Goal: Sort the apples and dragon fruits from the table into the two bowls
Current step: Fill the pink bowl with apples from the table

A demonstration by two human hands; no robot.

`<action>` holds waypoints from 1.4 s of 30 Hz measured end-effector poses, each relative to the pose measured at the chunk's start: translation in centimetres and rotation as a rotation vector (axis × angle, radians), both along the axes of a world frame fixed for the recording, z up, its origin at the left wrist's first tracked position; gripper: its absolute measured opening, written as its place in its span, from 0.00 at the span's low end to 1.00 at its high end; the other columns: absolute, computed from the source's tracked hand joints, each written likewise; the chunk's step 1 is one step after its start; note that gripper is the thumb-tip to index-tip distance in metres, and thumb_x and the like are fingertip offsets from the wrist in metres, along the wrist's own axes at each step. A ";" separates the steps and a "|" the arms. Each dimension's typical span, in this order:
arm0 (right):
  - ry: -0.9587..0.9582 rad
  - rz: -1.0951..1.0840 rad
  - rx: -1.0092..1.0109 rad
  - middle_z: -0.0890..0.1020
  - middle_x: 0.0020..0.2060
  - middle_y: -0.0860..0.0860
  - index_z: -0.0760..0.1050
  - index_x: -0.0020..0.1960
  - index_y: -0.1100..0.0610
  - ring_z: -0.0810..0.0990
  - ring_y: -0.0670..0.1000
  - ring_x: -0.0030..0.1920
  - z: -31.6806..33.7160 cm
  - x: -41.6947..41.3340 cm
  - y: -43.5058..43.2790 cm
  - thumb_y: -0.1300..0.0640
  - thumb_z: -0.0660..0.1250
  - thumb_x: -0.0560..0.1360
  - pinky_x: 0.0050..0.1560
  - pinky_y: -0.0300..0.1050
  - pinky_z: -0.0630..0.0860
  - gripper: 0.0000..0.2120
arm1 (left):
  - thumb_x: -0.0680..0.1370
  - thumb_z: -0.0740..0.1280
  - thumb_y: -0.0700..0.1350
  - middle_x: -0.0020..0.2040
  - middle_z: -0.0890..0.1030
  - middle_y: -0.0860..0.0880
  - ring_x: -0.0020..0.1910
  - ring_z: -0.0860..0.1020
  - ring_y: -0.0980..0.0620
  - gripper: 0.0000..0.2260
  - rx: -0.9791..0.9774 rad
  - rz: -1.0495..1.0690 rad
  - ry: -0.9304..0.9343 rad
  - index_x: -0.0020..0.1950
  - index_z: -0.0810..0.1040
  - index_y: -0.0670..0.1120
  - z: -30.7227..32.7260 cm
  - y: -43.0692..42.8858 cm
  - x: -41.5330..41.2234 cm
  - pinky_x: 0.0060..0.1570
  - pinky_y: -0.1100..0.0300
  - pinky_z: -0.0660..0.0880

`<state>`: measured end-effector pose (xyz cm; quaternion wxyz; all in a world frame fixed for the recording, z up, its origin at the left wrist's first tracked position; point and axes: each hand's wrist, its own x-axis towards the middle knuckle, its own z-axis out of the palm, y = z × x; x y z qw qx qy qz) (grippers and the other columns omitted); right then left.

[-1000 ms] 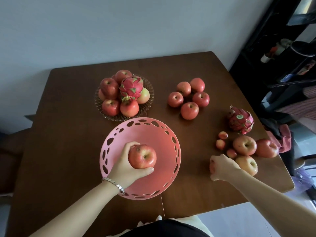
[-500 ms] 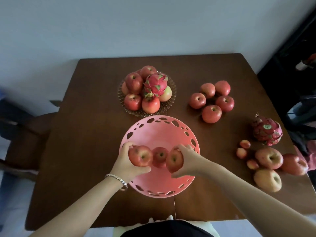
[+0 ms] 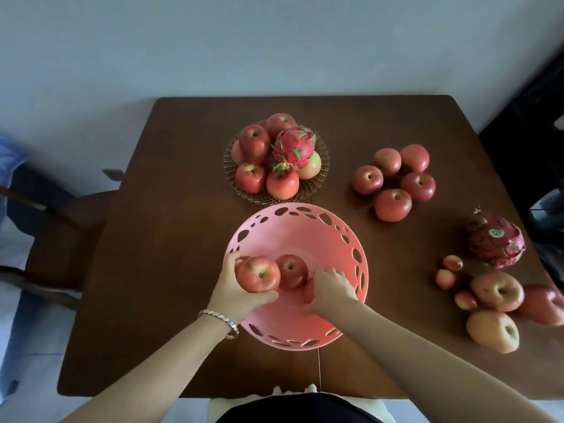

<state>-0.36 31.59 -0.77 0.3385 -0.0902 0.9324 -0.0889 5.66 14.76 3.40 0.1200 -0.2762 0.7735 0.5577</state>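
Note:
Both hands are inside the pink perforated bowl (image 3: 323, 227). My left hand (image 3: 235, 294) grips a red apple (image 3: 258, 274) over the bowl's left side. My right hand (image 3: 331, 290) is closed over another apple (image 3: 307, 290), mostly hidden beneath it. A third apple (image 3: 291, 270) lies in the bowl between them. The glass bowl (image 3: 322, 170) behind holds several apples and a dragon fruit (image 3: 293, 147). Loose on the table are an apple cluster (image 3: 393, 181), a second dragon fruit (image 3: 496, 241), and more apples (image 3: 497, 290) at the right.
Small reddish fruits (image 3: 453, 264) lie beside the right-hand apples near the table's right edge. The brown wooden table (image 3: 171, 239) has a chair (image 3: 61, 215) at its left. Dark furniture stands to the right.
My right hand brought an apple from the table's right side into the pink bowl and has lowered it beside the apple lying there. My left hand still holds its apple in the bowl.

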 end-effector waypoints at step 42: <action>-0.096 -0.182 -0.087 0.70 0.63 0.59 0.56 0.69 0.62 0.73 0.60 0.62 1.1 -0.4 1.3 0.48 0.76 0.65 0.55 0.49 0.72 0.43 | 0.72 0.70 0.50 0.68 0.67 0.43 0.69 0.64 0.44 0.34 -0.601 -0.306 -0.090 0.73 0.58 0.46 -4.8 1.4 -5.0 0.68 0.53 0.63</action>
